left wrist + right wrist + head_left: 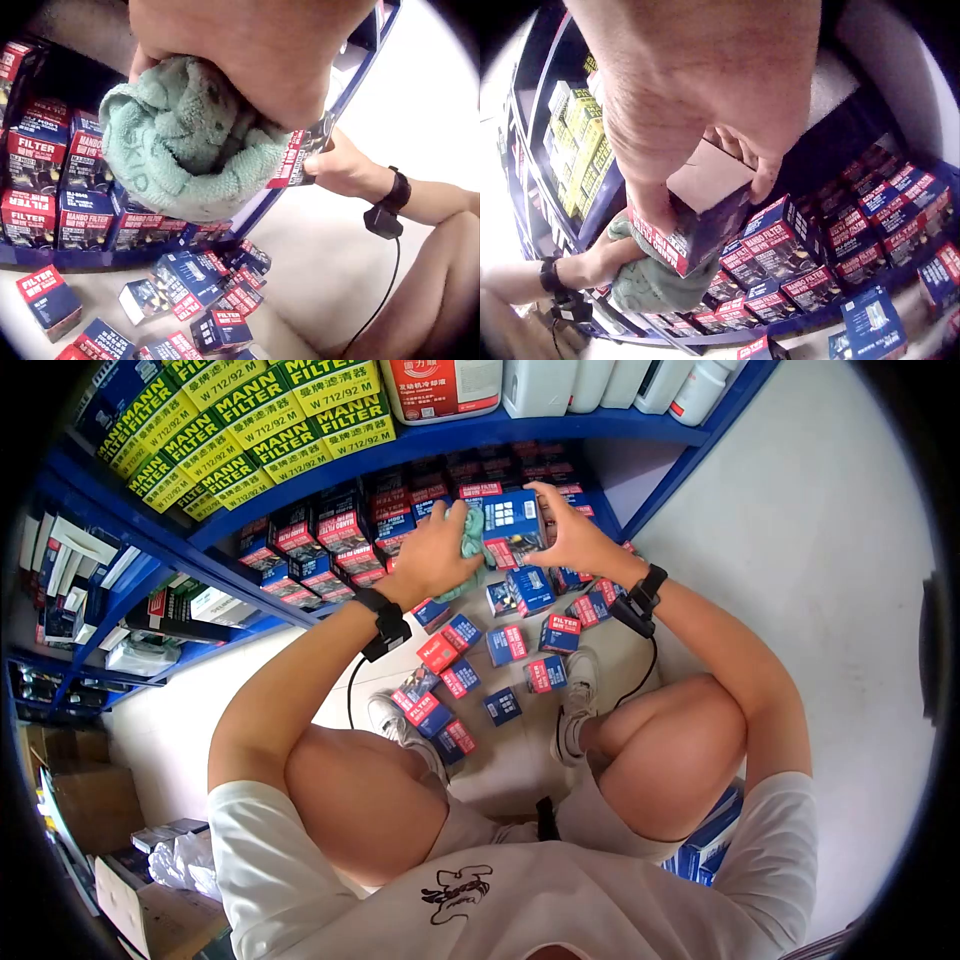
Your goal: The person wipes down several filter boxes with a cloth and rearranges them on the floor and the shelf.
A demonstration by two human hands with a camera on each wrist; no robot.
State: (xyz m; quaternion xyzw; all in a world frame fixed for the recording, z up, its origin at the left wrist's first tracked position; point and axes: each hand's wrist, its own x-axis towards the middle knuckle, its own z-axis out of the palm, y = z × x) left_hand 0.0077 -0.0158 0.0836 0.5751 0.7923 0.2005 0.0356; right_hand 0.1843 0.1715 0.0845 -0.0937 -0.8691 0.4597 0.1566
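Note:
My left hand (435, 555) grips a bunched green towel (176, 165) against the side of a filter box (511, 520). That box is blue and red with white print, and my right hand (582, 538) holds its other side between thumb and fingers. In the right wrist view its plain pale end (711, 176) faces the camera, and the towel overlaps its lower left. The box is held up in front of the lower shelf, above the loose boxes on the floor. The left fingers are mostly hidden behind the towel in the left wrist view.
Rows of similar filter boxes (340, 530) fill the lower blue shelf. Several loose boxes (505, 645) lie on the tiled floor between the person's shoes. Yellow-green filter boxes (250, 420) and white and red jugs (442, 390) stand on the shelf above. A white wall (800, 560) is at right.

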